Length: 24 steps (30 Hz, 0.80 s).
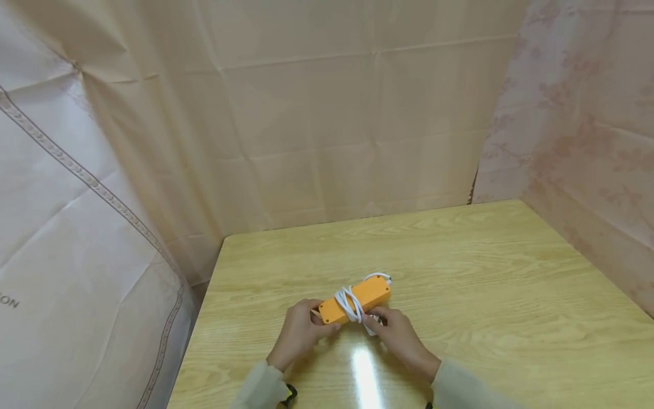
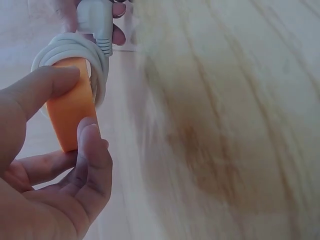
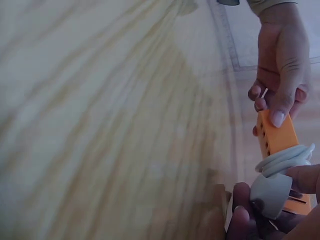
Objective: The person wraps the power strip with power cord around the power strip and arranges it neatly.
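Observation:
An orange power strip [image 1: 374,291] is held at a slant just above the table, its white cord [image 1: 348,304] wound in several loops round the middle. My left hand [image 1: 298,330] grips the strip's left end; in the left wrist view the thumb [image 2: 55,80] lies on one face and the fingers on the other. Near the wound cord, my right hand [image 1: 405,339] pinches the white plug [image 3: 272,195] between thumb and fingers. Metal prongs stick out of the plug in the right wrist view. A row of dark holes shows along the strip's side [image 3: 265,135].
The wood-grain table [image 1: 460,272] reaches back to a beige cloth [image 1: 347,142]. A pale patterned cloth [image 1: 598,142] stands along its right side, and a white cloth with a braided band [image 1: 76,255] hangs at the left. Light glares off the table [image 1: 364,375] in front of the hands.

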Each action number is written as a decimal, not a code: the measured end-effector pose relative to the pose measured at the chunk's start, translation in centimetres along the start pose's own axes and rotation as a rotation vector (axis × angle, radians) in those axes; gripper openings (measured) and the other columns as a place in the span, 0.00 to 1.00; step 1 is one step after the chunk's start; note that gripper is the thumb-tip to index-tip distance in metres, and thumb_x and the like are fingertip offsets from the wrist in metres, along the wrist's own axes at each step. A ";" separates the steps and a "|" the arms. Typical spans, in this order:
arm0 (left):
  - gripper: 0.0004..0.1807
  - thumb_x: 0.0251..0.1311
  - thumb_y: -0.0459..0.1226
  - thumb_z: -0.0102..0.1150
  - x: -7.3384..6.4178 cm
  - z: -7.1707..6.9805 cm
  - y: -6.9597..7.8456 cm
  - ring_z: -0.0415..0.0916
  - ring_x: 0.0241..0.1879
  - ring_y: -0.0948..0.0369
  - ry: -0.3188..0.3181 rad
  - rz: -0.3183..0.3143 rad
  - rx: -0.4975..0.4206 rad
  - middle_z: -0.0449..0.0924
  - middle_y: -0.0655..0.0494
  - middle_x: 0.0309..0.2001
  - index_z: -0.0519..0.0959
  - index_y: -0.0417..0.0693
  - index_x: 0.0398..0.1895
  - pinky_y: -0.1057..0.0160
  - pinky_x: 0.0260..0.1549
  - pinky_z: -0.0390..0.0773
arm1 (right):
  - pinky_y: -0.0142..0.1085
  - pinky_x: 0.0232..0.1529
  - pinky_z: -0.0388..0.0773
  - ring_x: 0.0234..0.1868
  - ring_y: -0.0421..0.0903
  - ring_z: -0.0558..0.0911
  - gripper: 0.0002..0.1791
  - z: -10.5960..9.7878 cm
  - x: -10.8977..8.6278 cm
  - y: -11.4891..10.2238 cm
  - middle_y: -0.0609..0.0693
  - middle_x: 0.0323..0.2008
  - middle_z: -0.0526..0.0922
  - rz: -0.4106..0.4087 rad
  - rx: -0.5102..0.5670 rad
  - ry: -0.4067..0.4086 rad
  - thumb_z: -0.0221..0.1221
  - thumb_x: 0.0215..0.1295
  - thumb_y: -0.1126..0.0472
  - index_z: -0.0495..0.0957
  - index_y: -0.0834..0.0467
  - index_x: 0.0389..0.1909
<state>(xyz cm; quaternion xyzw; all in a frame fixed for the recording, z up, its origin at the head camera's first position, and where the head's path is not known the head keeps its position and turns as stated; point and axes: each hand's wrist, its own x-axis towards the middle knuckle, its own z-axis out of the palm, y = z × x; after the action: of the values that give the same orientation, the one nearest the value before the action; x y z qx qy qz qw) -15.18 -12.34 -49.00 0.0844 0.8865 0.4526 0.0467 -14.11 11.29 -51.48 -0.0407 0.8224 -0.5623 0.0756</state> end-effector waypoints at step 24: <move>0.33 0.55 0.42 0.78 1.8 0.1 -1.0 0.74 0.30 0.61 -0.045 -0.001 0.078 0.81 0.53 0.39 0.77 0.37 0.61 0.66 0.25 0.74 | 0.36 0.42 0.76 0.40 0.43 0.77 0.05 -1.4 1.0 0.5 0.45 0.40 0.81 -0.151 -0.152 -0.059 0.68 0.67 0.60 0.84 0.54 0.41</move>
<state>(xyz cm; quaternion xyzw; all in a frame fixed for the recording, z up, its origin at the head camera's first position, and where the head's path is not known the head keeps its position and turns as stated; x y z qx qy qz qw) -17.01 -12.49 -49.88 0.0957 0.9022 0.4157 0.0636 -15.31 12.60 -51.54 -0.1245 0.8548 -0.5008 0.0540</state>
